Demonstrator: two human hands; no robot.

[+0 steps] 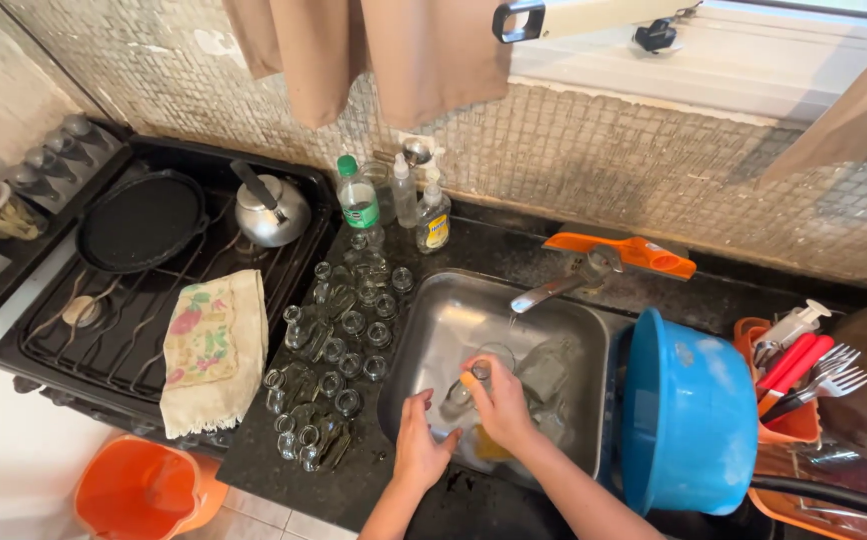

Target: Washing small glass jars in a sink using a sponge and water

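Your 2 hands are low in the middle of the frame, inside the steel sink (434, 330). Your right hand (502, 405) has its fingers wrapped around a small clear glass jar (466, 388) with an orange sponge (469, 379) pressed at its mouth. Your left hand (419, 445), just below and left of it, has its fingers curled at the jar's lower end; you cannot tell whether they truly grip it. More glassware lies in the sink, right of your hands, under the tap (554, 290).

Left of the sink, the dark surface (254, 450) carries a crowd of small upturned glass jars (339, 345). Behind them, toward the tiled wall, stand a green-capped bottle (359, 200) and 2 clear bottles (420, 205). At the left of the frame a black stove (74, 350) holds a kettle (271, 210), a skillet (142, 220) and a flowered cloth (214, 350). A blue bowl (689, 415) leans at the right, beside an orange cutlery holder (794, 425).
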